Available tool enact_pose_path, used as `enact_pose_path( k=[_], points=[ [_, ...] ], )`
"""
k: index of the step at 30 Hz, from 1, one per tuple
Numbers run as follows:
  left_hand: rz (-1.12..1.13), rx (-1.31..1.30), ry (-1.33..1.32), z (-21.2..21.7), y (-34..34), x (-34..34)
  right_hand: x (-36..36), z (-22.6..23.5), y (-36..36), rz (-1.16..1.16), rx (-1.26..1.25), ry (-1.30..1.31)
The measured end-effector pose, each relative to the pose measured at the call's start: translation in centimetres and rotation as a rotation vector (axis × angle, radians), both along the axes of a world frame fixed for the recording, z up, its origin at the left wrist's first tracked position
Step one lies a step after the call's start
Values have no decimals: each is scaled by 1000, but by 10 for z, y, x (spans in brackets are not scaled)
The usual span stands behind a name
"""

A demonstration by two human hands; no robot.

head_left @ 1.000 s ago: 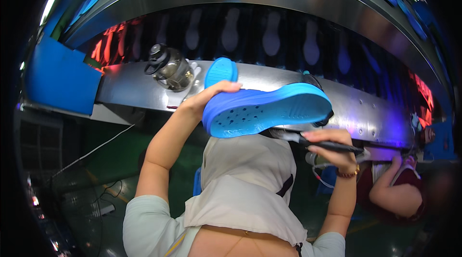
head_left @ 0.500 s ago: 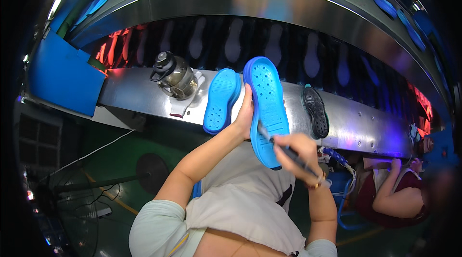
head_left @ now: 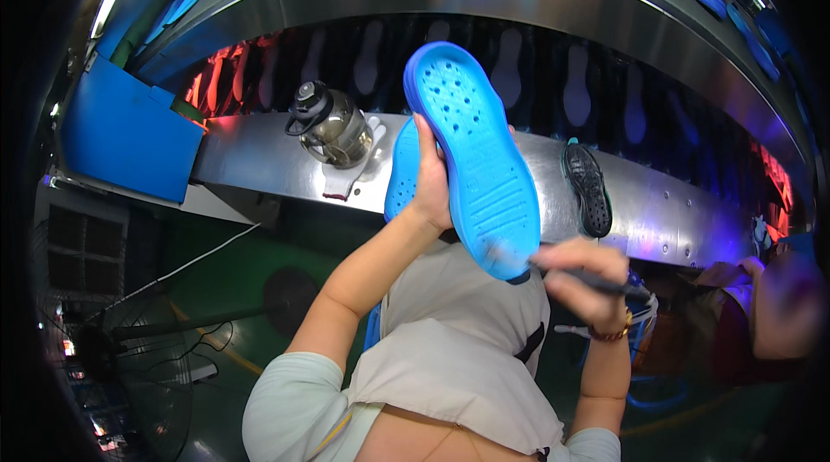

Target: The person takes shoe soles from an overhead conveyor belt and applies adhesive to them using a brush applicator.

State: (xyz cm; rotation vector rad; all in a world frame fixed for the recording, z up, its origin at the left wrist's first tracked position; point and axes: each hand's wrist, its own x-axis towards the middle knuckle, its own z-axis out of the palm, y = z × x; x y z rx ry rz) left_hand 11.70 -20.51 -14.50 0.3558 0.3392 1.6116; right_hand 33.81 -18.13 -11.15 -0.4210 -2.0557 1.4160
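Sole: blue, held upright with patterned underside toward the camera, heel end down, toe end up. Gripped along its left edge by left hand, fingers wrapped behind, thumb on the rim. Right hand just below and right of the heel, pinched shut around a thin dark brush whose tip meets the sole's lower end; tip itself blurred, so exact contact hard to tell.

Judged from this: brushing or marking the heel edge. To do it well, keep the left grip firm on the side rim only, clear of the surface being worked, and tilt the sole so the heel faces the brush squarely. Steady the right wrist, draw short even strokes along the rim, avoid pressing hard enough to bend the soft sole. Watch for smearing onto the thumb or the apron directly beneath both hands.

Second blue sole just behind the left hand, lying on the metal ledge. Dark bottle farther left of that hand, on the same ledge, resting on something white. Black sole above the right hand, well apart from it. Blue box far left. Another person's arm beyond the right hand, at the edge, blurred. Fan low to the left, beneath the left elbow.
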Motion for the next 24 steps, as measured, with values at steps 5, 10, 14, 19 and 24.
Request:
enact_pose_path(
  k=[5, 10, 14, 19, 24],
  points=[
    [48, 19, 169, 9, 2, -4, -3, -3, -5, 138, 153, -83],
    [22, 36, 71, 34, 3, -3, 6, -31, 10, 11, -372, 292],
    [39, 161, -33, 26, -17, 23, -10, -30, -8, -106, -635, 432],
    [30, 109, -22, 4, -24, 28, -15, -13, -27, -73, -316, 197],
    [35, 46, -112, 12, -17, 24, -9, -5, 1, -129, -262, 225]
  ],
)
